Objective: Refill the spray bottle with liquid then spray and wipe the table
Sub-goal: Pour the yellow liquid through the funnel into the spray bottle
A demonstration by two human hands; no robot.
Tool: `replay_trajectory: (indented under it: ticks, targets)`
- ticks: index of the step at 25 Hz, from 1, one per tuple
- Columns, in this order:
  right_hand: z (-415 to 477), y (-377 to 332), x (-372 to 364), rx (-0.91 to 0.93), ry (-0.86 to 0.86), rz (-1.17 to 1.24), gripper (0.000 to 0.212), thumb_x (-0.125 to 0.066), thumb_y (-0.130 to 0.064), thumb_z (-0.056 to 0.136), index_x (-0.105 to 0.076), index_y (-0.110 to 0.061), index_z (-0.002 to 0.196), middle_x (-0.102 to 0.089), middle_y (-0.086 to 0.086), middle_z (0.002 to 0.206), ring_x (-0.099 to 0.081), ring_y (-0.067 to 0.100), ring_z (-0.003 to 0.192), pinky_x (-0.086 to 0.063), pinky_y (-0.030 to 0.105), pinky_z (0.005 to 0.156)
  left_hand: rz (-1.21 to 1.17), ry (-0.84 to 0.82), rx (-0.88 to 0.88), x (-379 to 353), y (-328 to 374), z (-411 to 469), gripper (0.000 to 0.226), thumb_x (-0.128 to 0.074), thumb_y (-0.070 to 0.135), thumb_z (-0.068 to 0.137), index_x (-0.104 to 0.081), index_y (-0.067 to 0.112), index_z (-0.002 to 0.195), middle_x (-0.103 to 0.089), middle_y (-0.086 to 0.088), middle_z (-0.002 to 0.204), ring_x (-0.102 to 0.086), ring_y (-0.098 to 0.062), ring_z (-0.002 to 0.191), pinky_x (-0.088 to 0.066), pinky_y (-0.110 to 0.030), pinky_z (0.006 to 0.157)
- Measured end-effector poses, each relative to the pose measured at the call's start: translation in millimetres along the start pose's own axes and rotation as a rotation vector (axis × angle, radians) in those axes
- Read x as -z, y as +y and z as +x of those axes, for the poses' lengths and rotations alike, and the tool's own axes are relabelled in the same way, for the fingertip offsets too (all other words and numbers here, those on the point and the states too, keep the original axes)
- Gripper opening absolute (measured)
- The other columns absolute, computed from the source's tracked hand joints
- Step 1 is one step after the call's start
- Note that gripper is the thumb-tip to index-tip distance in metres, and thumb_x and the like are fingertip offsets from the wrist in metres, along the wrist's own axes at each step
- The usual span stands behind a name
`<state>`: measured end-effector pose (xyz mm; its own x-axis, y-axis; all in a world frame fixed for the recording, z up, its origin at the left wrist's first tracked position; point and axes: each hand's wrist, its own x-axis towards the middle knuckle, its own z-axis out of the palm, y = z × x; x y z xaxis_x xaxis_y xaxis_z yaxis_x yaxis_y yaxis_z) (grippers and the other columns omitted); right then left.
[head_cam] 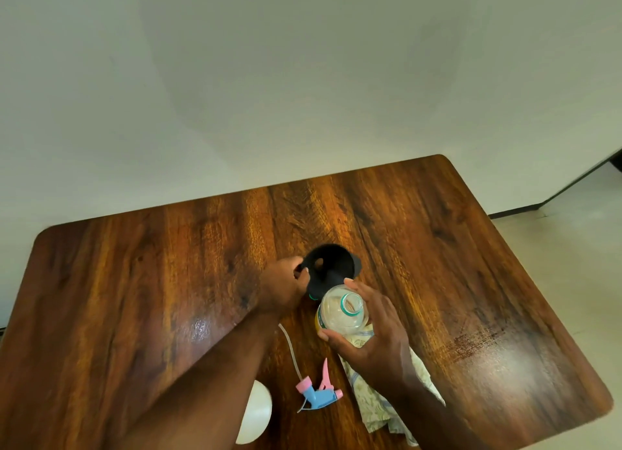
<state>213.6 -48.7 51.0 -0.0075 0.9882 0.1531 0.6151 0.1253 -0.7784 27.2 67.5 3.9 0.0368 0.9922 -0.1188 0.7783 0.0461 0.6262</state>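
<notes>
Left hand point(284, 290) pinches the rim of a black funnel point(328, 268) at frame centre; right hand point(368, 335) grips a clear open bottle point(341, 313) just below it. Pink-blue spray head point(319, 390) lies on the wooden table point(134, 298) lower centre, beside a patterned cloth point(380, 402).

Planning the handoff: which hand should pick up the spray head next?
Right. The spray head lies just below the right hand, which only steadies the open bottle. The left hand is shut on the black funnel, farther away.
</notes>
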Motion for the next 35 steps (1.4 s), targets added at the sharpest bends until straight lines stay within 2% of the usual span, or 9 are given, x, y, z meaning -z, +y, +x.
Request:
replay_trajectory:
  ticks: [3, 6, 10, 13, 17, 21, 25, 30, 35]
  targets:
    - [1.9, 3.1, -2.9, -0.04, -0.062, 0.006, 0.086, -0.075, -0.07, 0.073, -0.029, -0.053, 0.143, -0.037, -0.041, 0.14, -0.041, -0.008, 0.131, -0.042, 0.02, 0.099, -0.368, 0.182, 0.278, 33.9, -1.2, -13.6, 0.013, -0.066, 0.027, 0.097, -0.074, 0.02, 0.105, -0.078, -0.004, 0.098, -0.077, -0.015, 0.078, -0.064, -0.037, 0.072]
    - [1.5, 8.9, -8.8, -0.139, -0.071, 0.077, 0.092, -0.08, -0.07, 0.067, -0.041, -0.036, 0.142, -0.05, -0.025, 0.138, -0.048, -0.001, 0.128, -0.052, 0.035, 0.102, -0.776, 0.232, 0.437, 75.6, -14.9, -47.6, 0.01, -0.068, 0.016, 0.097, -0.07, 0.025, 0.1, -0.078, -0.006, 0.09, -0.078, -0.017, 0.072, -0.063, -0.031, 0.064]
    - [6.5, -0.8, -6.0, -0.185, -0.144, 0.096, 0.083, -0.08, -0.075, 0.061, -0.051, -0.038, 0.129, -0.061, -0.02, 0.123, -0.059, 0.003, 0.114, -0.056, 0.043, 0.095, -1.069, 0.276, 0.545, 128.2, -34.1, -129.1, 0.016, -0.052, 0.002, 0.097, -0.066, 0.007, 0.104, -0.073, -0.017, 0.08, -0.071, -0.026, 0.072, -0.058, -0.033, 0.061]
    - [7.1, -14.3, 5.0, -0.146, -0.146, 0.11, 0.089, -0.086, -0.062, 0.066, -0.051, -0.024, 0.137, -0.065, -0.01, 0.128, -0.064, 0.009, 0.116, -0.058, 0.042, 0.095, -1.13, 0.369, 0.69, 152.2, -26.5, -197.6, 0.03, -0.042, -0.002, 0.091, -0.059, 0.013, 0.071, -0.061, -0.006, 0.062, -0.058, -0.018, 0.063, -0.042, -0.033, 0.058]
    - [-5.6, -57.2, 30.9, -0.014, -0.154, 0.291, 0.056, -0.087, -0.026, 0.077, -0.059, -0.011, 0.124, -0.069, -0.003, 0.118, -0.069, 0.017, 0.11, -0.062, 0.037, 0.086, -1.128, 0.442, 0.77, 167.8, -8.7, -258.1, 0.054, -0.049, -0.011, 0.076, -0.042, 0.015, 0.029, -0.042, 0.004, 0.038, -0.045, -0.005, 0.035, -0.038, -0.022, 0.041]
    - [-24.8, -84.2, 42.3, 0.05, -0.166, 0.428, 0.043, -0.082, -0.009, 0.082, -0.059, -0.002, 0.117, -0.072, 0.003, 0.107, -0.072, 0.02, 0.103, -0.063, 0.034, 0.081, -1.02, 0.415, 0.779, 138.2, -13.0, -286.6, 0.03, -0.041, -0.018, 0.086, -0.037, -0.001, 0.062, -0.044, -0.002, 0.051, -0.045, -0.004, 0.036, -0.033, -0.015, 0.032]
    - [-49.5, -89.4, 40.1, 0.0, -0.242, 0.358, 0.063, -0.083, -0.04, 0.07, -0.061, -0.009, 0.12, -0.073, 0.003, 0.111, -0.073, 0.018, 0.104, -0.063, 0.033, 0.081, -0.927, 0.295, 0.662, 113.2, -23.6, -291.0, 0.018, -0.044, -0.008, 0.09, -0.059, 0.001, 0.093, -0.054, -0.011, 0.069, -0.046, -0.027, 0.058, -0.035, -0.029, 0.044]
    - [-72.8, -96.6, 43.3, -0.045, -0.295, 0.209, 0.096, -0.077, -0.08, 0.053, -0.059, -0.021, 0.125, -0.072, -0.014, 0.112, -0.07, 0.004, 0.103, -0.06, 0.016, 0.077, -0.792, 0.255, 0.516, 107.9, -22.7, -280.1, 0.024, -0.049, 0.004, 0.097, -0.066, 0.02, 0.101, -0.061, 0.007, 0.073, -0.056, -0.006, 0.059, -0.043, -0.013, 0.048]
    - [-81.7, -100.1, 46.3, -0.054, -0.365, 0.136, 0.1, -0.076, -0.084, 0.051, -0.058, -0.021, 0.127, -0.071, -0.017, 0.112, -0.069, 0.006, 0.105, -0.06, 0.017, 0.076, -0.707, 0.224, 0.531, 102.1, -28.8, -279.2, 0.026, -0.051, 0.012, 0.1, -0.062, 0.018, 0.122, -0.068, 0.002, 0.096, -0.066, -0.013, 0.081, -0.049, -0.011, 0.054]
